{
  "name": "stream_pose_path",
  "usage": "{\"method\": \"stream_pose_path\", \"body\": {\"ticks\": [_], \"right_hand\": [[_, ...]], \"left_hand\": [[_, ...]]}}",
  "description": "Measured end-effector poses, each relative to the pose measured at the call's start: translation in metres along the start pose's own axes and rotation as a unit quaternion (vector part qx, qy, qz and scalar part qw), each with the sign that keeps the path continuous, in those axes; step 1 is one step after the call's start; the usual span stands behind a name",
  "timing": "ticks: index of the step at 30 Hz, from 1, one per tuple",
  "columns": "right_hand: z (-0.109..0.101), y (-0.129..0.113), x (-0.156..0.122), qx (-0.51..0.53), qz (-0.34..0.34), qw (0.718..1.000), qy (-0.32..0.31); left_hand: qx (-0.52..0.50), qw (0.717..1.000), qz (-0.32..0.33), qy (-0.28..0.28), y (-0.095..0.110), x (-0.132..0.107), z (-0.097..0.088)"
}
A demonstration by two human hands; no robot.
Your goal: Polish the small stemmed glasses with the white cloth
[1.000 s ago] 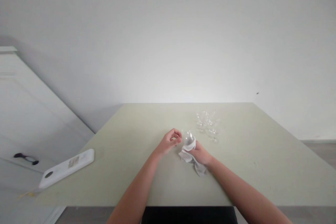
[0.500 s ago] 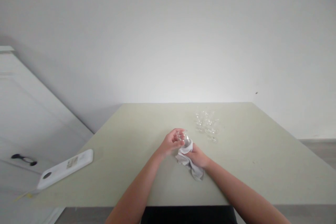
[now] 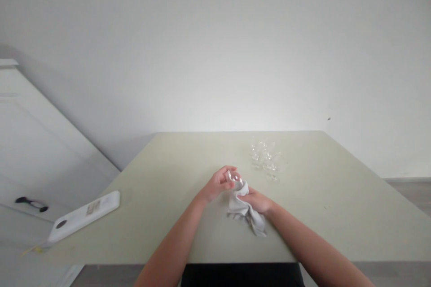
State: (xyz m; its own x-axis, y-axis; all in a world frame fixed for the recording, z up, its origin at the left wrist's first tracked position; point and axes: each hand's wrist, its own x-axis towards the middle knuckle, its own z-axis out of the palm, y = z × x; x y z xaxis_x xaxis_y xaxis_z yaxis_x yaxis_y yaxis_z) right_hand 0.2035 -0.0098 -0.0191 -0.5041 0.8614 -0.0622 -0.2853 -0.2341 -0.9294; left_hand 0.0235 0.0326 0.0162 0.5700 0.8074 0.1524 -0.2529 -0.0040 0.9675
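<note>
One clear rounded glass looks mid-wipe, left hand gripping it, right hand clutching white cloth. Clear drinking glasses toward the greenish table's far edge: wiped or not, dunno.

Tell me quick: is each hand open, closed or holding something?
Left hand: curled around a clear, rounded glass.
Right hand: closed on a crumpled white fabric cloth, pressed against that glass.

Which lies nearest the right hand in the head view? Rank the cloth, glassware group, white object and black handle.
1. Cloth: held in the right hand.
2. Glassware group: beyond the hand.
3. White object: well to the left.
4. Black handle: farthest left.
</note>
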Motion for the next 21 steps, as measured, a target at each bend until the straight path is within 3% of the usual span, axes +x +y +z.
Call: {"method": "stream_pose_path", "body": {"ticks": [3, 7, 9, 15, 17, 21], "right_hand": [[0.002, -0.003, -0.004, 0.032, 0.029, 0.999, -0.006], [0.009, -0.003, 0.003, -0.075, -0.07, 0.994, 0.033], [0.009, -0.002, 0.004, -0.087, -0.079, 0.992, 0.035], [0.004, -0.011, -0.008, 0.073, 0.076, 0.994, -0.006], [0.006, -0.015, -0.007, 0.095, 0.073, 0.993, 0.017], [0.006, -0.02, 0.004, 0.126, -0.022, 0.982, 0.137]], "left_hand": [[-0.026, 0.999, 0.012, -0.028, 0.002, -0.001, 0.001], [0.018, 0.999, 0.01, 0.035, 0.0, 0.001, 0.003], [0.033, 0.998, 0.004, 0.047, 0.001, 0.002, 0.003], [0.005, 0.999, 0.039, -0.012, 0.008, -0.001, 0.004], [-0.029, 0.998, 0.054, 0.009, 0.009, -0.001, 0.002], [-0.108, 0.984, 0.101, 0.1, 0.012, 0.0, -0.008]]}}
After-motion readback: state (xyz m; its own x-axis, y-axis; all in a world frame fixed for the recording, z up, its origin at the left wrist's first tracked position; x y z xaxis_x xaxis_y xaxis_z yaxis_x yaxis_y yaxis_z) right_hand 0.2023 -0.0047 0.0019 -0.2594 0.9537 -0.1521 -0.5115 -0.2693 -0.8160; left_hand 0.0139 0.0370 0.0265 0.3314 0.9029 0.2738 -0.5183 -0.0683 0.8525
